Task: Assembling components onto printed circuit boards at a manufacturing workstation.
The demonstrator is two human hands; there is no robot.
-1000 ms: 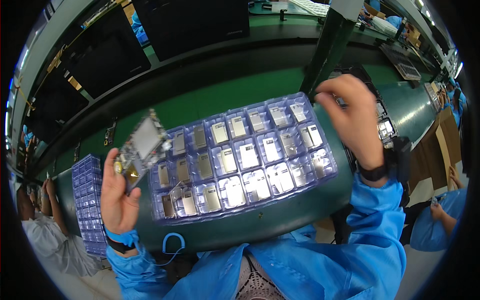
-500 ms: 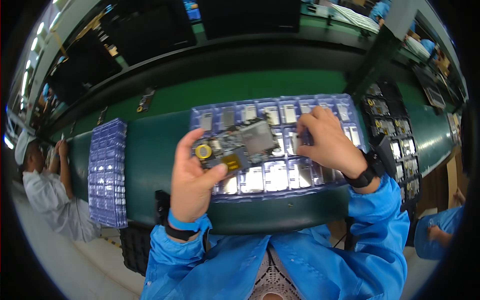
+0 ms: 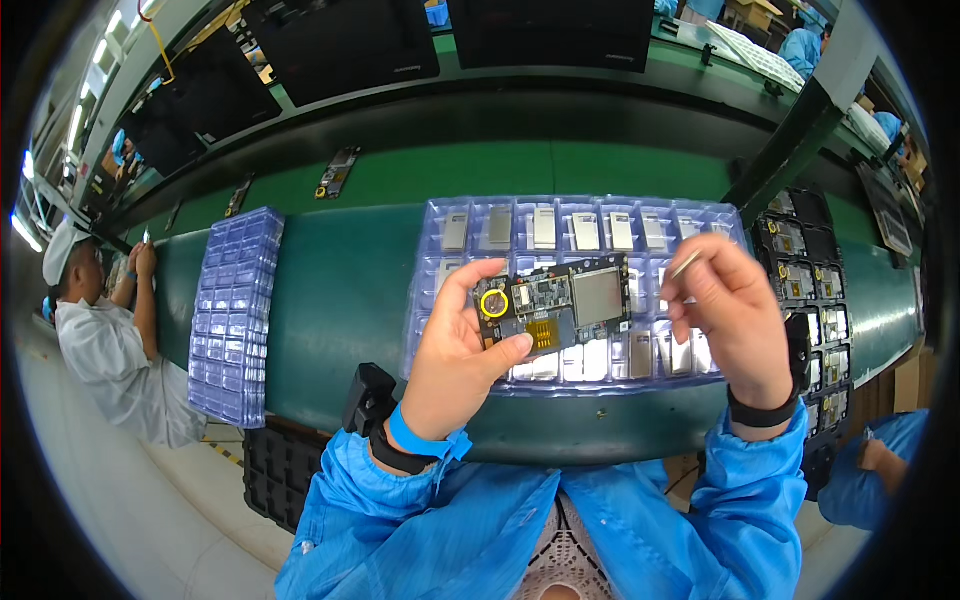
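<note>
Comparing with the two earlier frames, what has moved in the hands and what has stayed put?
The left hand has carried the circuit board from out at the left to above the clear blister tray, face up. The right hand has come off the tray's far corner and now pinches a small metal piece beside the board. The tray and the stack of blue trays stay put.

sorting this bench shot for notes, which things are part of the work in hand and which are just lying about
In hand:
- circuit board, left hand
- small metal part, right hand
- clear parts tray

Lying about:
- stack of blue trays
- black tray of boards
- boards on the green belt
</note>
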